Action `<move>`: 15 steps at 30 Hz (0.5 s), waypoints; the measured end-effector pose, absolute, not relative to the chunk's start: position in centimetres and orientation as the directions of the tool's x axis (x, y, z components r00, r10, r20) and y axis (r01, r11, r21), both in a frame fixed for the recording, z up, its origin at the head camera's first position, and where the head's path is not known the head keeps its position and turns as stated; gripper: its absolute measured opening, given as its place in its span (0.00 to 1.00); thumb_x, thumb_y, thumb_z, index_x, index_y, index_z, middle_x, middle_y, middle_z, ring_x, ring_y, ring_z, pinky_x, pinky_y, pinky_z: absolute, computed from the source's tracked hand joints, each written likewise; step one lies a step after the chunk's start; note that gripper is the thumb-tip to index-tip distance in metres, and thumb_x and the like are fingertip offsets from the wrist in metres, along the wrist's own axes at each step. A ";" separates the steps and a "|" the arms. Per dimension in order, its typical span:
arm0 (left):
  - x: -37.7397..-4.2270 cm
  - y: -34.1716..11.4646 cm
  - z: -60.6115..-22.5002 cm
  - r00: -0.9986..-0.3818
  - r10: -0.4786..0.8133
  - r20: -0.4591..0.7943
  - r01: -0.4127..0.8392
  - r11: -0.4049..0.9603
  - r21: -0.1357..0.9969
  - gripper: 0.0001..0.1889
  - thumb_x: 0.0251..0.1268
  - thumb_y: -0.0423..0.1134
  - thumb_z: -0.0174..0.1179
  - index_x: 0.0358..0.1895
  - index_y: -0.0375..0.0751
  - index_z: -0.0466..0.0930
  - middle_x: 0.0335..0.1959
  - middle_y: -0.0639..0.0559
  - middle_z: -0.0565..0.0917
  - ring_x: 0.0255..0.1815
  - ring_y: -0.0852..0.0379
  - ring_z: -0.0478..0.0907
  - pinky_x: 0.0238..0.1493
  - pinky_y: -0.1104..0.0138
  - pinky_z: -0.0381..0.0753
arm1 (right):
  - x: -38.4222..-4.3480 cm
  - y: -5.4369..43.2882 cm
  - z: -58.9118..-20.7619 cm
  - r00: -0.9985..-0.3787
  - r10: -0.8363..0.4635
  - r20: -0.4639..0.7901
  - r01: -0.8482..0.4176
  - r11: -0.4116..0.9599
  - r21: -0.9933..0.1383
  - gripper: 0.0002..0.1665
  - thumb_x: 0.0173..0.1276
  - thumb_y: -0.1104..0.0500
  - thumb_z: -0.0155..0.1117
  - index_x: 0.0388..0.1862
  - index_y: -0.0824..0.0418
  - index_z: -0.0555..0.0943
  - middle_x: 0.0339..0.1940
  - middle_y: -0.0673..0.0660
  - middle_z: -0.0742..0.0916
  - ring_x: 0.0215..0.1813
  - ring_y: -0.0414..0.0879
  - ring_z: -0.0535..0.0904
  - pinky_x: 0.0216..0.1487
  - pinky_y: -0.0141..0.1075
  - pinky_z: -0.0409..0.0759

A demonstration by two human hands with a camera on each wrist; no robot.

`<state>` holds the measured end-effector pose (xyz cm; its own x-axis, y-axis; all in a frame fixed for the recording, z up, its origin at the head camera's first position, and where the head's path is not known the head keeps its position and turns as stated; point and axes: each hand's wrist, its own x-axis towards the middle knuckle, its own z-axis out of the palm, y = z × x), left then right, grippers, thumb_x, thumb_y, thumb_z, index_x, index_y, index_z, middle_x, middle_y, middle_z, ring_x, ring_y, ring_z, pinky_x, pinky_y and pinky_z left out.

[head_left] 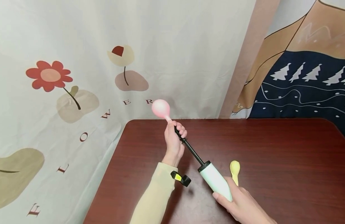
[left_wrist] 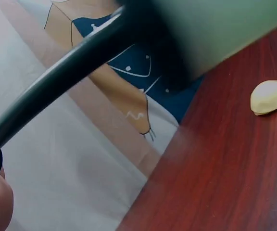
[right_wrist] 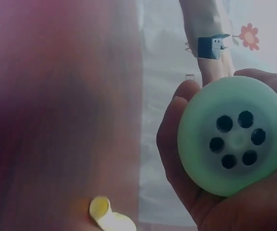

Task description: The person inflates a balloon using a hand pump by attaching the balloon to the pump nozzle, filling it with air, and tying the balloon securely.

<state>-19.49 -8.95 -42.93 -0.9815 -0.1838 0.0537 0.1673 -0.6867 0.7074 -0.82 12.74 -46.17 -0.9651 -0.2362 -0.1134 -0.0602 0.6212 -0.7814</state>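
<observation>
A balloon pump with a mint-green barrel (head_left: 215, 180) and a black rod (head_left: 194, 152) slants between my two hands. At its upper end a small, partly inflated pink balloon (head_left: 160, 108) points up and away. My left hand (head_left: 173, 140) grips the black end of the pump near the balloon's neck, hiding where they join. My right hand (head_left: 240, 200) is wrapped round the green barrel. In the right wrist view, the barrel's round end (right_wrist: 238, 138) shows several dark holes. A yellow balloon (head_left: 235, 169) lies on the table beside my right hand, partly hidden by it.
The reddish-brown wooden table (head_left: 287, 161) reaches back to a pale printed curtain (head_left: 189, 62). At the right hangs a dark blue printed cloth (head_left: 301, 93). A black wrist camera (head_left: 181, 179) is strapped to my left sleeve.
</observation>
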 end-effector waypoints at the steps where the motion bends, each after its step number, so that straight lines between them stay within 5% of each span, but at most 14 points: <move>1: -19.2 -8.6 -43.0 -0.984 -0.167 0.056 0.157 -0.687 0.710 0.16 0.87 0.39 0.39 0.31 0.45 0.66 0.22 0.56 0.68 0.18 0.66 0.63 0.19 0.77 0.62 | -1.1 12.5 -46.1 -0.962 -0.247 -0.113 -0.061 0.603 -0.795 0.29 0.71 0.38 0.68 0.62 0.51 0.74 0.31 0.42 0.79 0.30 0.34 0.74 0.33 0.33 0.73; 9: -16.8 -5.8 -44.3 -0.998 -0.062 0.017 0.052 -0.617 0.785 0.15 0.83 0.36 0.39 0.31 0.44 0.67 0.22 0.56 0.68 0.19 0.65 0.64 0.20 0.76 0.64 | -3.8 11.1 -45.9 -0.951 -0.297 -0.083 -0.051 0.416 -0.908 0.30 0.76 0.44 0.65 0.66 0.60 0.70 0.27 0.49 0.81 0.22 0.40 0.79 0.24 0.35 0.79; 15: -16.8 -5.9 -44.4 -0.997 -0.076 -0.001 0.044 -0.594 0.803 0.14 0.83 0.36 0.39 0.31 0.44 0.66 0.22 0.56 0.68 0.18 0.65 0.64 0.20 0.76 0.65 | -4.2 10.3 -46.1 -0.960 -0.258 -0.106 -0.008 0.406 -0.914 0.30 0.75 0.43 0.66 0.66 0.59 0.71 0.25 0.50 0.81 0.21 0.41 0.79 0.24 0.35 0.78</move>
<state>-16.81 -5.91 -44.42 -0.9971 -0.0755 -0.0007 0.0444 -0.5940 0.8032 -4.16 10.28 -46.09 -0.9602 -0.2583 -0.1059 -0.0084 0.4058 -0.9139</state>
